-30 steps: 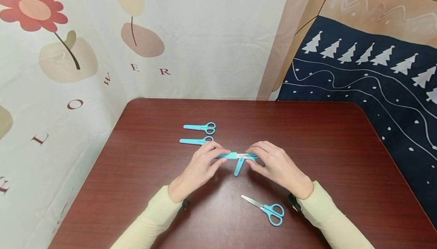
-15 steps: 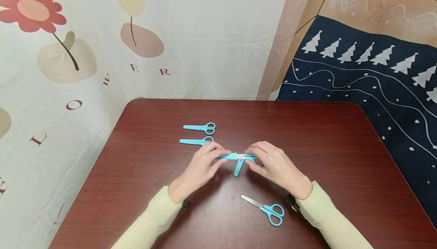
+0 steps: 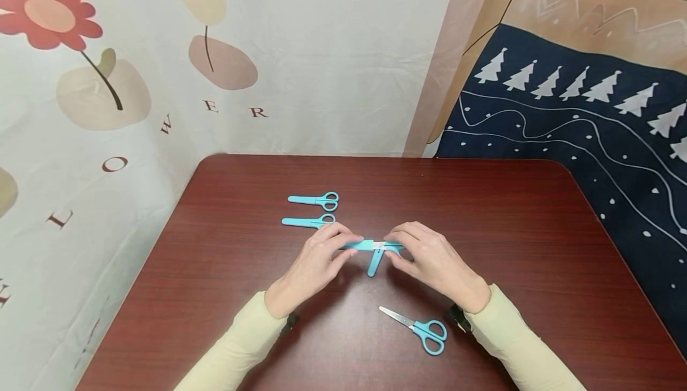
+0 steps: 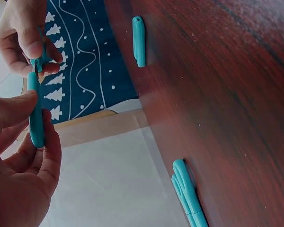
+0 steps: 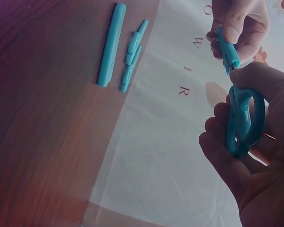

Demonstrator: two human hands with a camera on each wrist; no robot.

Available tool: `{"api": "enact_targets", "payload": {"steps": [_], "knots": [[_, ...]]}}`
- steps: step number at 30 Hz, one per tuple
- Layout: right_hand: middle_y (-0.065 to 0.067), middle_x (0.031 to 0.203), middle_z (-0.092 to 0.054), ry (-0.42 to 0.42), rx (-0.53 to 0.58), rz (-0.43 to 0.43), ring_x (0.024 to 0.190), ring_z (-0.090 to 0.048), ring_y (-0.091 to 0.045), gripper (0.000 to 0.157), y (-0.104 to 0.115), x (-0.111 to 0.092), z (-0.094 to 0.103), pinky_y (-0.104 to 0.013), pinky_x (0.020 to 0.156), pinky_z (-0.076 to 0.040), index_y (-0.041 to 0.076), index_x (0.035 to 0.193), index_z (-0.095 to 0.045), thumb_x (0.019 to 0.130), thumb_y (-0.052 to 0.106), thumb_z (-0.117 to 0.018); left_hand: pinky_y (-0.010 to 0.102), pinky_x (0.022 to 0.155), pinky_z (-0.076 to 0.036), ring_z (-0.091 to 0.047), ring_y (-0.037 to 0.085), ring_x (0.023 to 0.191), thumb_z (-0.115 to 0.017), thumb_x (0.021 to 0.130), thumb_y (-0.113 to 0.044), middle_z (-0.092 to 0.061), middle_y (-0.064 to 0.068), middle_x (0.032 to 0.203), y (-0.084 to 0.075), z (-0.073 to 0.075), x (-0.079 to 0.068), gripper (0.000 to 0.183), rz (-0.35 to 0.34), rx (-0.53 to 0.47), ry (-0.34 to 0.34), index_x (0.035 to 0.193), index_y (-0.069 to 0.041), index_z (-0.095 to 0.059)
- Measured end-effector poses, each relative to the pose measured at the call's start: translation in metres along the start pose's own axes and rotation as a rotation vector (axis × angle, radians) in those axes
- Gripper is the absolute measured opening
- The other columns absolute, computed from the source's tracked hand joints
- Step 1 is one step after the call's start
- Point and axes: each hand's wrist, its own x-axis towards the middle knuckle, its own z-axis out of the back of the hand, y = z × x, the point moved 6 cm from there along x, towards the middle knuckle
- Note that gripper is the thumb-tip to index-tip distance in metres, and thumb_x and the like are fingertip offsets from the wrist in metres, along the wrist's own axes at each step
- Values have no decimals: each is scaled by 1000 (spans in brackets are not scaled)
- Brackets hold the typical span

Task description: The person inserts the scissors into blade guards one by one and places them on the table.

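In the head view my left hand [image 3: 313, 257] pinches a turquoise blade cover [image 3: 367, 245] between thumb and fingers. My right hand [image 3: 437, 263] holds a pair of scissors by its turquoise handles [image 5: 246, 113]. A short stretch of metal blade [image 3: 378, 245] shows between handles and cover; the tip is hidden inside the cover [image 4: 36, 111]. Both hands hold these above the table. Below them lies a second, loose blade cover [image 3: 376, 263]. Closer to me another pair of scissors [image 3: 424, 331] lies uncovered, blades together, pointing to the far left.
Two covered pairs of scissors lie beyond my left hand: the farther pair [image 3: 313, 200] and the nearer pair [image 3: 306, 222], its handles partly behind my fingers. The dark red table [image 3: 510, 218] ends at printed cloths [image 3: 333, 81] behind and at the sides.
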Motion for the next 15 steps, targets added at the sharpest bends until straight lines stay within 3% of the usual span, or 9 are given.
{"api": "enact_targets", "payload": {"steps": [6,15], "knots": [[-1,103,-69,-4,-3,2,97,-65,-18,31,1,0,1,-34,80,-59,8,107,-73,80,12,-89,29,78,-50,-58,18,94,-79,91,-5,-66,1,105,0,0,0,21,19,-10,18,111,-8,-77],[-1,104,-69,11,-8,-6,98,-65,-18,31,2,0,2,-34,80,-59,8,108,-73,81,13,-89,29,76,-50,-57,19,91,-82,87,-5,-66,2,102,-3,0,1,22,-12,8,-10,109,-9,-77]]}}
